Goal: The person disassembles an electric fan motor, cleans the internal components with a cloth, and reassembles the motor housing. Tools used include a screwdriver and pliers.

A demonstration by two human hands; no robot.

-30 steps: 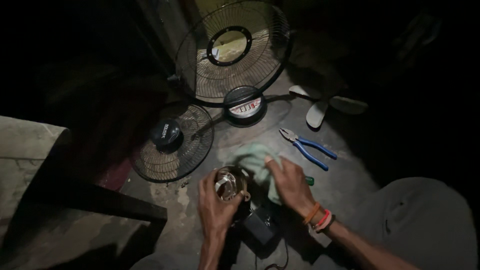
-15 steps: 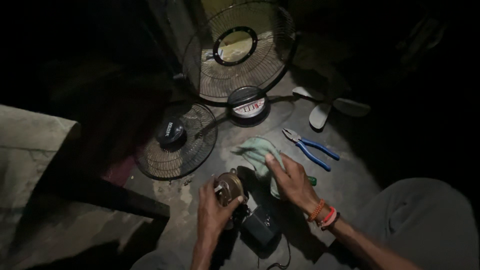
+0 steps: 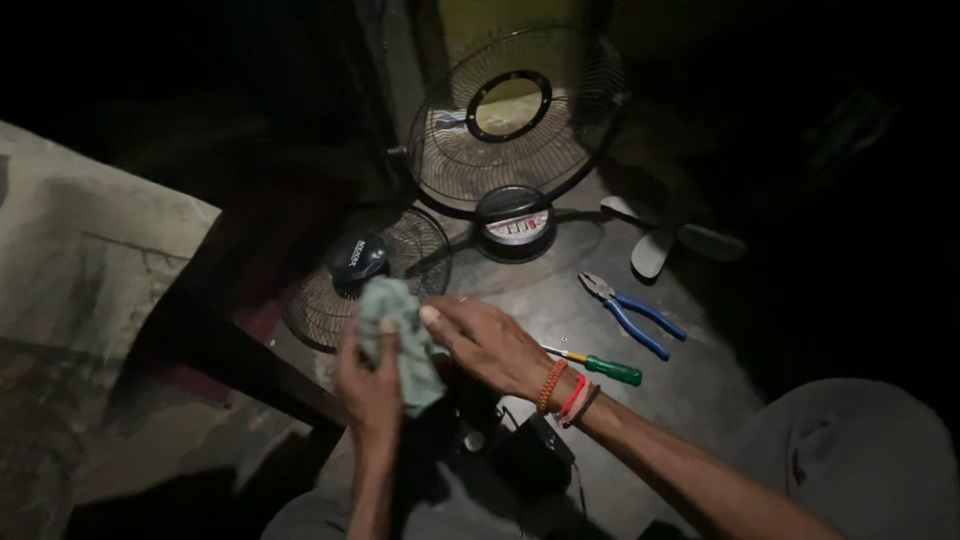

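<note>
Two hands, one green cloth, fan parts on a concrete floor.

Left hand [image 3: 368,385] closed around the cloth [image 3: 400,340], held upright above the floor [image 3: 540,310]; right hand [image 3: 485,340] presses it with fingers curled, beaded bracelets [image 3: 567,392] on the wrist. Just right: screwdriver [image 3: 598,365], then pliers [image 3: 630,312]. Behind: small fan grille [image 3: 330,300], large grille [image 3: 515,120], white blades [image 3: 670,240].
</note>
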